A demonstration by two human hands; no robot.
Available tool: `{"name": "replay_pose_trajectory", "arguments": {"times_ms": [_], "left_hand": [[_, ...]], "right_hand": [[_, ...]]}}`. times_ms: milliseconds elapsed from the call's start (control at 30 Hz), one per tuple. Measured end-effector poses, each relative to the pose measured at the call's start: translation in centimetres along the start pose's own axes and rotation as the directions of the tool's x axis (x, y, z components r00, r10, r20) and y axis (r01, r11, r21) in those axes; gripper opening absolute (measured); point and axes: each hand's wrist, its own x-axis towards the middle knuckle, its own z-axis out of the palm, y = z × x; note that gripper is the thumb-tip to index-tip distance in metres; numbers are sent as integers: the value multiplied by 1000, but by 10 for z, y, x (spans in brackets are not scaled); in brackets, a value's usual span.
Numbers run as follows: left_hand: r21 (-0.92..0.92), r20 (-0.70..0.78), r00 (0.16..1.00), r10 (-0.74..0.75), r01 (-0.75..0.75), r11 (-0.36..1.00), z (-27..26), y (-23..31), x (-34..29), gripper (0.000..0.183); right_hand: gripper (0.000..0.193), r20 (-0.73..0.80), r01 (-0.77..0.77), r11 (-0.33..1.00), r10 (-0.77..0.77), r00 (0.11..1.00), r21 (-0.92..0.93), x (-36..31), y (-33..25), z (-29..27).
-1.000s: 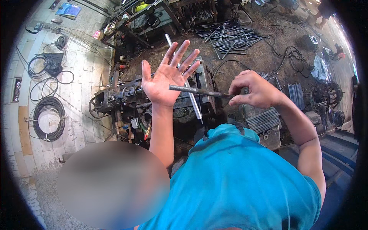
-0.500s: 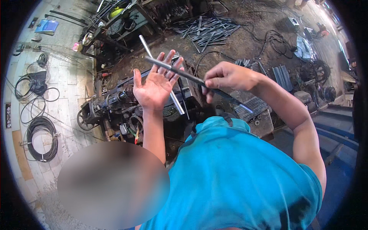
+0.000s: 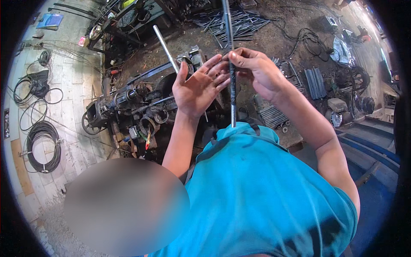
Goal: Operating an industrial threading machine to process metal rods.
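A long dark metal rod [image 3: 233, 100] stands nearly straight up and down in the picture, its near end bright and close to my shirt. My right hand [image 3: 259, 70] pinches it around the middle between thumb and fingers. My left hand [image 3: 195, 92] is open, palm up, its fingertips close against the rod's left side; whether they touch it I cannot tell. Behind the left hand a shiny metal bar [image 3: 165, 48] lies slanted over the machine [image 3: 128, 96], partly hidden by that hand.
A loose heap of metal rods [image 3: 252, 26] lies on the far floor, with black cable [image 3: 306, 43] to its right. Bundled rods [image 3: 315, 83] and a block bearing rods [image 3: 274, 115] are at right. Coiled wire [image 3: 31, 147] lies on the pale floor at left.
The rod has swung from a slant across my left palm to nearly upright in the picture. My left hand has moved right, toward my right hand, which still holds the rod.
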Motion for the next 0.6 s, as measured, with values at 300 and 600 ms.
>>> {"name": "replay_pose_trajectory", "arguments": {"times_ms": [300,600], "left_hand": [[-4,19,997,-73,73,997,2,-8,-1,77],[60,-48,996,-70,73,995,-32,-24,26,65]], "right_hand": [[22,-146,54,992,-37,989,112,-7,16,-20],[16,-492,143,936,-295,819,-322,-13,51,-100]]}}
